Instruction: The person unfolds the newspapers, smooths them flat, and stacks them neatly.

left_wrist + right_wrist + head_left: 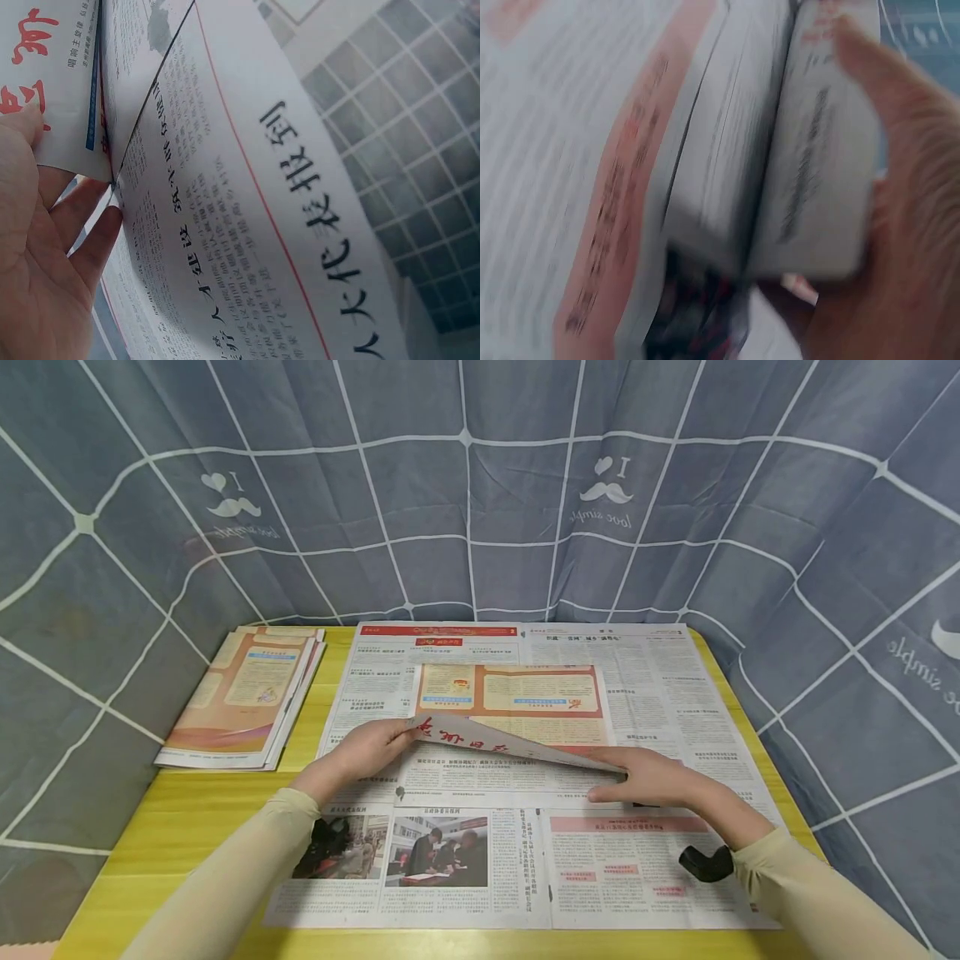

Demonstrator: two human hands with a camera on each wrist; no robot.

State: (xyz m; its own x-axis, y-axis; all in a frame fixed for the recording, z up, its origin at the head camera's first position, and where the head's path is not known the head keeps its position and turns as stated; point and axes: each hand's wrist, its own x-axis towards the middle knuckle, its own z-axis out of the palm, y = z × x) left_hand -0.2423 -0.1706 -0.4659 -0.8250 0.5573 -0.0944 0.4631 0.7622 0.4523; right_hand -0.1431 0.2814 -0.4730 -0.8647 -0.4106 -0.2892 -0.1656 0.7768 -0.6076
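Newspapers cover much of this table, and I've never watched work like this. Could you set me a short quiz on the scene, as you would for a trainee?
1. Multiple choice: seen from the head camera, where does the folded newspaper stack lie relative to the spread newspaper?
a) On top of it
b) To its left
c) To its right

2. True or false: the left hand and the right hand both hold the raised paper flap.

3. Fill the gap: the grey cloth behind the table is patterned with a grid of ____ lines.

Key: 1. b; 2. true; 3. white.
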